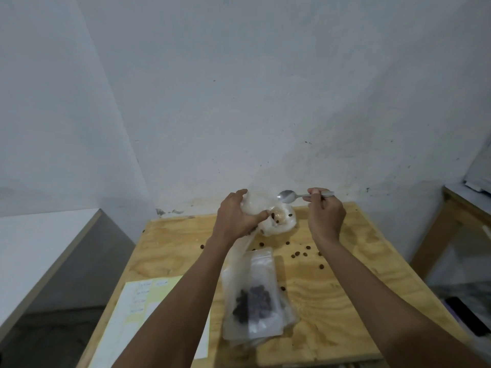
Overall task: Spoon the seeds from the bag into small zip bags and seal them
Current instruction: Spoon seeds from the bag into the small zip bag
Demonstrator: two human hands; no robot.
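Plywood worktop is carrying everything: one sheet of yellow-and-white paper at its left edge, a stack of small zip bags near the middle, and the clear seed bag at the far edge by the wall. How many bags are lying in the stack cannot be told; the top one is holding a dark clump of seeds, and whether its zip is pressed shut cannot be told. The left hand is gripping the gathered neck of the seed bag, fingers closed around the plastic. The right hand is pinching the handle of one metal spoon, whose bowl is hanging just above the bag's mouth and looks empty. For a clean scoop, the left hand should be holding the mouth wide and steady while the spoon enters level and lifts out slowly. Roughly ten loose seeds are lying scattered on the worktop, suggesting overfilled spoonfuls are worth avoiding.
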